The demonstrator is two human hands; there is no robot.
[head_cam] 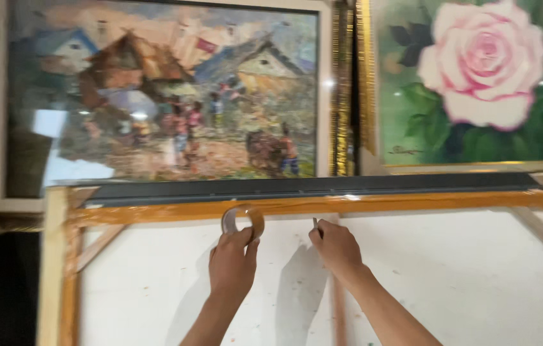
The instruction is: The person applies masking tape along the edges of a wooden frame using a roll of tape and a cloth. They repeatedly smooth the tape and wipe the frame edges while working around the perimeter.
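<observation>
- Against the top bar of the wooden stretcher frame [412, 202], just left of its middle, sits the roll of brown tape [243, 220], standing on edge with its hole facing the camera.
- The left hand [231, 261] is clamped on the roll from below, thumb and fingers curled round its lower rim.
- The right hand [335, 247] is just beside it, fingers drawn together and pinching a small dark thing, perhaps a blade or a tape end; motion blur keeps me from telling which.
- A glossy strip of tape already runs along the top bar from the left corner to the right corner, and down the left side bar too.
- Inside the frame lies the white back of a canvas [463, 282], speckled with small paint marks, with diagonal braces at the upper corners.
- A dark grey strip [310, 187] lies along the upper edge of the frame.
- Behind stand a framed village painting [162, 96] at left and a framed pink rose painting [476, 77] at right, with gold moulding between.
- Risks, as I judge them: the tape could wrinkle or stray off the bar if the roll tilts; if the pinched thing is a blade, a slip could nick the canvas or the left thumb, since the hands are near each other.
</observation>
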